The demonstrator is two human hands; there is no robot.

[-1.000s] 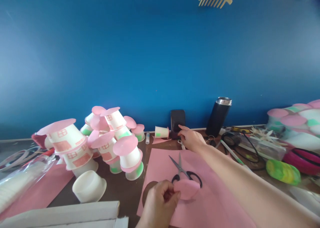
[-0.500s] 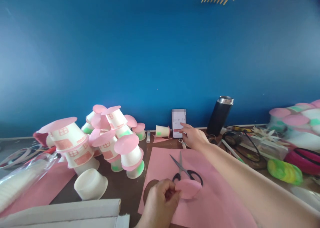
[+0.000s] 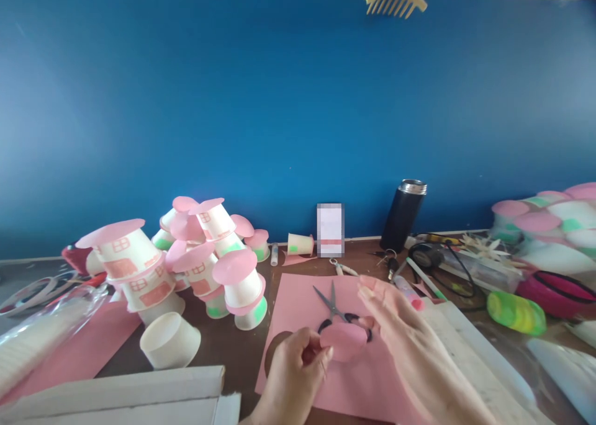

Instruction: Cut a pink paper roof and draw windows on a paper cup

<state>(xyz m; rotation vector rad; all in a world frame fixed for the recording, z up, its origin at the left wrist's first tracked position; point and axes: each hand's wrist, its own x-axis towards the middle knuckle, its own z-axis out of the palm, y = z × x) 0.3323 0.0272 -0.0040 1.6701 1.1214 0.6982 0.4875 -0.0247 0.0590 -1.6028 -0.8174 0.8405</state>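
Observation:
Pinched between the thumb and fingers of my left hand [image 3: 298, 366] is a pink paper circle [image 3: 343, 342]. My right hand [image 3: 400, 329] is beside it on the right, fingers stretched out, with nothing seen in it. Under and behind the circle, open scissors [image 3: 334, 307] with black handles lie on a large pink paper sheet [image 3: 298, 295]; the circle hides part of the handles. Whether my right fingers touch the scissors' handle, I cannot tell. A round hole in the sheet is partly covered by my left hand.
Decorated paper cups with pink discs [image 3: 139, 263] are stacked at the left, near a plain white cup [image 3: 170, 341]. A phone [image 3: 330, 229] leans on the blue wall. A black bottle [image 3: 404, 217] stands right of it. Cables, a yellow-green object [image 3: 516, 312] and a pink pouch [image 3: 554, 295] lie rightward.
My right hand has drawn back from the phone toward my left hand, its fingers now stretched out. My left hand still holds the pink paper circle.

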